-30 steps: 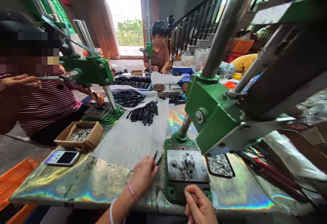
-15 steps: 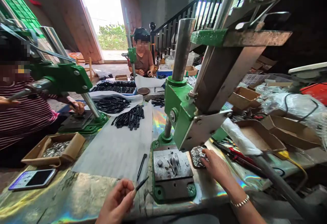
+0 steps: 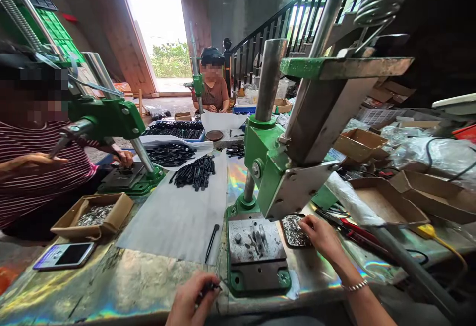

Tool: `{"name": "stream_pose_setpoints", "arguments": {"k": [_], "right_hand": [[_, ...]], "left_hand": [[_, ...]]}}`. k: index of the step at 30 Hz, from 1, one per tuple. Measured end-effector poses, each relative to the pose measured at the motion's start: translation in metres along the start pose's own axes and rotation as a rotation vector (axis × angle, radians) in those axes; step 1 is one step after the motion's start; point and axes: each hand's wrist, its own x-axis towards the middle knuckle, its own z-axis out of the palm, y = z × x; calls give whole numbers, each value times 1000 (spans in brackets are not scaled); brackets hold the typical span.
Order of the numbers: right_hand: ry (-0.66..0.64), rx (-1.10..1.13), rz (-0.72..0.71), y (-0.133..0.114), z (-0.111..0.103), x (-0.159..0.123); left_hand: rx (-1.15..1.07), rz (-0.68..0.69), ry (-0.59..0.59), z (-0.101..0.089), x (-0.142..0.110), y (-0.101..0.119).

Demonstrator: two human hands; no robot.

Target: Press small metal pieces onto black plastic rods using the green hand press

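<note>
My left hand (image 3: pixel 193 301) is at the table's near edge, fingers closed round a thin black stick (image 3: pixel 208 288). My right hand (image 3: pixel 323 237) reaches to a small black tray of silvery metal bits (image 3: pixel 292 229) right of the press, fingertips pinched in the pile; what they hold is hidden. Between my hands stands a green hand press (image 3: pixel 260 167) with a grey base plate (image 3: pixel 256 242). Another black stick (image 3: pixel 211 236) lies loose on the white paper sheet (image 3: pixel 178 217).
A heap of black sticks (image 3: pixel 195 171) lies farther back on the sheet. A person in a striped shirt (image 3: pixel 33 167) works a second green press (image 3: pixel 111 123) at left; another person (image 3: pixel 211 88) sits at the far end. Cardboard box of metal bits (image 3: pixel 92 214), phone (image 3: pixel 65 255), boxes and cables at right.
My left hand drew back toward me with the black stick and closed round it. My right hand stays at the tray of metal bits. The view shifted slightly.
</note>
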Motion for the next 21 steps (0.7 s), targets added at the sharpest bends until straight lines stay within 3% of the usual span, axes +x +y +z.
{"name": "stream_pose_setpoints", "arguments": {"k": [5, 10, 13, 17, 21], "right_hand": [[-45, 530, 145, -8, -4, -11], [-132, 953, 239, -36, -9, -41], [-217, 1084, 298, -57, -2, -68], [-392, 1212, 288, -84, 20, -108], [-499, 1119, 206, -108, 44, -140]], "left_hand": [[105, 55, 67, 17, 3, -11], [22, 0, 16, 24, 3, -24], [-189, -112, -3, 25, 1, -14], [-689, -268, -107, 27, 2, 14], [-1063, -367, -137, 31, 7, 37]]}}
